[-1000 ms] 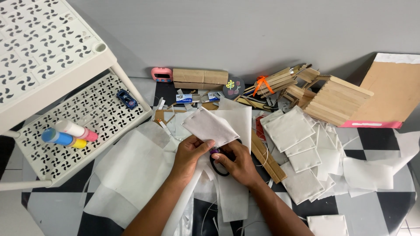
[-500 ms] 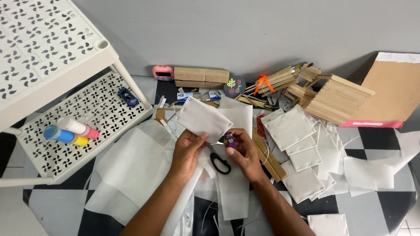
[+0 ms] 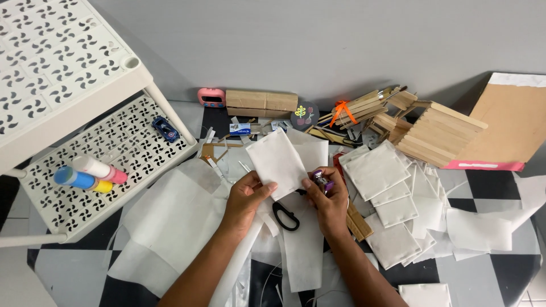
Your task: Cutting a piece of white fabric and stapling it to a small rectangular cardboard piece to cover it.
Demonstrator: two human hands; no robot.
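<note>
While both hands meet over the checkered floor (image 3: pixel 489 273), the left hand (image 3: pixel 245 196) pinches the lower left edge of a white fabric piece (image 3: pixel 277 162) between thumb and fingers, and the right hand (image 3: pixel 329 199) grips its lower right edge while also closed around a small purple object (image 3: pixel 322 179) — what it is cannot be told. That fabric piece is held up tilted, just above a pair of black-handled scissors (image 3: pixel 286 216) lying on a long white strip (image 3: pixel 303 250) on the floor between the two forearms. To the left lies a large white sheet (image 3: pixel 170 219), its far side touching the lower shelf of a white perforated rack (image 3: pixel 74 187); on that shelf rest a few coloured tubes (image 3: pixel 91 174) near the front edge and a small blue toy car (image 3: pixel 165 128) near the back. To the right of the hands a heap of white square pouches (image 3: pixel 387 193) spreads across the floor — behind it stand stacked wooden sticks (image 3: pixel 438 131) and a brown cardboard sheet (image 3: pixel 512 125) by the wall. Along the wall also sit a pink timer (image 3: pixel 211 97) and a wooden block (image 3: pixel 261 103).
</note>
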